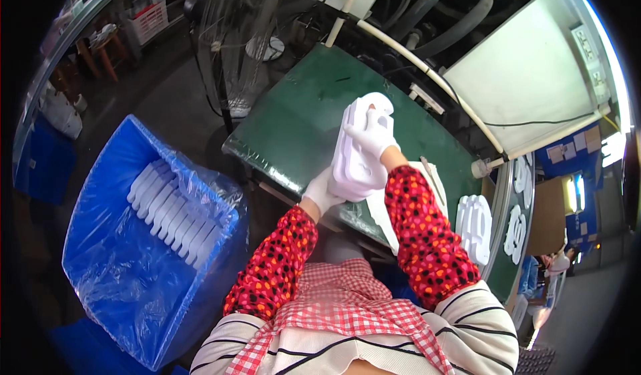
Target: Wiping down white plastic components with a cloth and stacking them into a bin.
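A stack of white moulded plastic parts (357,164) stands on edge on the green table (300,118) in front of me. My left hand (322,191), in a white glove, grips the near end of the stack from below. My right hand (372,136), also gloved, presses on the top face of the stack near its far end. Both forearms wear red spotted sleeve covers.
A blue crate (133,241) lined with clear plastic stands at my left, holding a row of several white parts (172,213). More white parts (475,225) lie at the table's right. A standing fan (237,41) is behind the table's far left corner.
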{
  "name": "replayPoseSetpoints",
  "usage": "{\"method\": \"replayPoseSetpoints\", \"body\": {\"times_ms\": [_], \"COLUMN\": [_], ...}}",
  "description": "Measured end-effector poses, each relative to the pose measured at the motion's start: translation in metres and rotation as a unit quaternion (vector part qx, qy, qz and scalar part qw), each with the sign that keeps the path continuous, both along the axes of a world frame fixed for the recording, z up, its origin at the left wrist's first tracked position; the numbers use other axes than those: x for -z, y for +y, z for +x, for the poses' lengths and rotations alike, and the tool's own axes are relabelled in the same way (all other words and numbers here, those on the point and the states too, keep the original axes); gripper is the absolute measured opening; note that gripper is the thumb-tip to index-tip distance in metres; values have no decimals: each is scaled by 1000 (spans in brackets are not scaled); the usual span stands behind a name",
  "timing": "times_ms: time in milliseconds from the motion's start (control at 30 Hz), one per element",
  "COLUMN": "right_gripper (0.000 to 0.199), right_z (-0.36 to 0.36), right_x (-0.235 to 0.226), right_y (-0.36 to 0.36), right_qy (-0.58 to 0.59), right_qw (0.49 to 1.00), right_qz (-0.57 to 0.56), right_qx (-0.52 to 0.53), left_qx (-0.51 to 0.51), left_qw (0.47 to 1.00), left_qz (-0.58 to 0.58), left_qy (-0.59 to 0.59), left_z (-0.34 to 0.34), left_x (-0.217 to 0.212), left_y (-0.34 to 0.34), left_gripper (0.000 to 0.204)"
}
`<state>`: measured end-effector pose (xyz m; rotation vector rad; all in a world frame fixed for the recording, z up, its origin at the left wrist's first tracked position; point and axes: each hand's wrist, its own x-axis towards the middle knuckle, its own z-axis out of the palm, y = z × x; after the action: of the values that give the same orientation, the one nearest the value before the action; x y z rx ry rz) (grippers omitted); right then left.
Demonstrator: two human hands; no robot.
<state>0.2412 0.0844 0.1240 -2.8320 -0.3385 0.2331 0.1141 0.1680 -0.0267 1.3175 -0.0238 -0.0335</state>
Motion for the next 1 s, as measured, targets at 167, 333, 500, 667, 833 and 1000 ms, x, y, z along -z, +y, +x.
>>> {"method": "replayPoseSetpoints", "body": {"times_ms": [167,333,500,667,833,1000], "right_gripper": [92,75,73,63,59,65], "right_z": [-8,-16,-30,-19,-3,-7], "right_x": [6,17,87,69,53,18], "right_y": [-52,-149,-219,-216,-219,-207], "right_qy": [-4,194,209,186,254,216], "right_qw": [991,800,778,902,879,823], "right_qz": [134,564,588,376,399,521], "right_qx": [-2,61,66,101,54,-69], "left_qx": [-29,-23,64,15,101,-16], "left_qw": [919,941,929,960,970,969], "left_qz": [-239,280,339,221,45,247], "left_qy": [311,188,135,170,215,29], "left_z": [0,17,52,104,119,76], "left_x": [-38,-72,-67,-72,-74,-125], "left_y": [-6,-22,-38,-58,-68,-53], "left_gripper": [60,56,61,60,57,73]}}
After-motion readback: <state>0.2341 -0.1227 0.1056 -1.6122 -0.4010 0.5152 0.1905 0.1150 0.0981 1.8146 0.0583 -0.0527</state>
